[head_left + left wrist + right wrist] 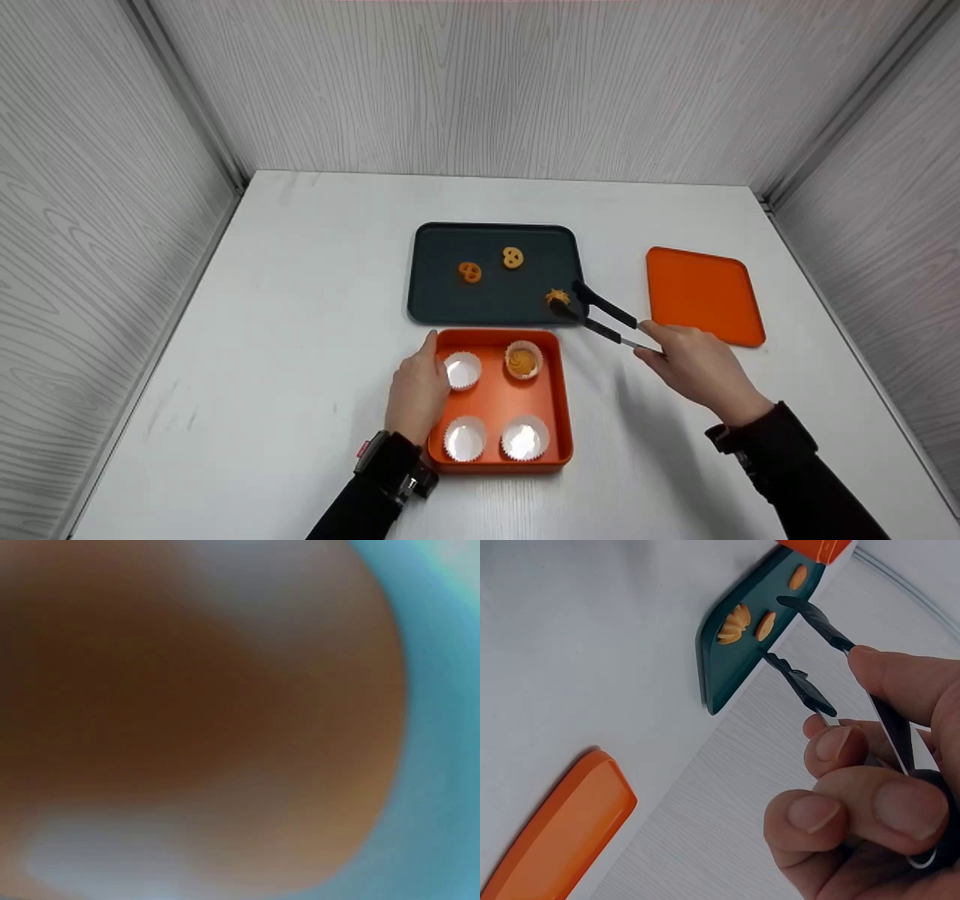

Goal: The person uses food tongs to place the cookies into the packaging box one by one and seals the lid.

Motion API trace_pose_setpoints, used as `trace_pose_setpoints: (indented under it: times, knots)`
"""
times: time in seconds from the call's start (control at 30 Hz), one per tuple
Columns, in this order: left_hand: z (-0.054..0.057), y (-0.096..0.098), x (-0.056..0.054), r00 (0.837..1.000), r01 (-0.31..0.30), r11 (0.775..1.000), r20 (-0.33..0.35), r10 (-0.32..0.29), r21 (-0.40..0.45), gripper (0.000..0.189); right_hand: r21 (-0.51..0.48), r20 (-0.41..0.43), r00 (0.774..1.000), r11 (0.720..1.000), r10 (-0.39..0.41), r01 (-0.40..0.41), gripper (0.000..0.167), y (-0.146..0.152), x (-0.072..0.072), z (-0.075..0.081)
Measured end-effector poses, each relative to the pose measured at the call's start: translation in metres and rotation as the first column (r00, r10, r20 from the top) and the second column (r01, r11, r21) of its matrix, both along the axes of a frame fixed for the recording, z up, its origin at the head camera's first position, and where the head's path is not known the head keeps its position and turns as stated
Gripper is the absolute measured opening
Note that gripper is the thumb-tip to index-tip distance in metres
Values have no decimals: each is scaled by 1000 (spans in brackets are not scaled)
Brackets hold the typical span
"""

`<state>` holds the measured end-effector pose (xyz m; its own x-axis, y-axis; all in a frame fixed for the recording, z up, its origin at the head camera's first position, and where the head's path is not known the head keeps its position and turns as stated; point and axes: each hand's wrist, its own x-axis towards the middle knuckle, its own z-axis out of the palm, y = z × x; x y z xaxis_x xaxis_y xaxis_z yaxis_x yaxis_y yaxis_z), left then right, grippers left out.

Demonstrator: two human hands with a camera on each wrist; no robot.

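My left hand (418,394) grips the left wall of an orange square box (491,405); the left wrist view is only a blur. Inside the box stand several white paper cups (464,439), and the back right one holds a swirled cookie (521,363). With my right hand (701,371) I hold black-tipped tongs (611,309), their tips spread apart over the front right corner of a dark green tray (491,307). One tip overlaps a ridged cookie (557,295) on that tray. Two pretzel-shaped cookies (470,272) lie farther left and back on it.
To the right on the white table (285,322) lies a flat orange tray (701,292). The green tray sits right behind the box. Pale wood-grain panels (480,90) rise at the back and on both sides.
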<state>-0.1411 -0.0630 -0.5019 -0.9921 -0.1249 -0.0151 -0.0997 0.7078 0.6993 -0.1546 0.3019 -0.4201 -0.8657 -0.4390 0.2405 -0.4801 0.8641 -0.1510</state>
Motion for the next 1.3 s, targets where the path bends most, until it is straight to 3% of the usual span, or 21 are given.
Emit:
trace_pose_setpoints:
  times: [0.6, 1.1, 1.3]
  knots:
    - [1, 0, 1, 1000, 4, 1000, -5, -4, 11, 46, 3, 83, 996, 999, -39, 39, 16, -4, -19, -18]
    - [1, 0, 0, 1000, -9, 1000, -7, 9, 15, 46, 2, 166, 984, 998, -70, 70, 14, -7, -30, -21]
    - [0, 0, 0, 1000, -10, 1000, -10, 10, 10, 46, 5, 187, 980, 997, -74, 74, 20, -7, -36, -23]
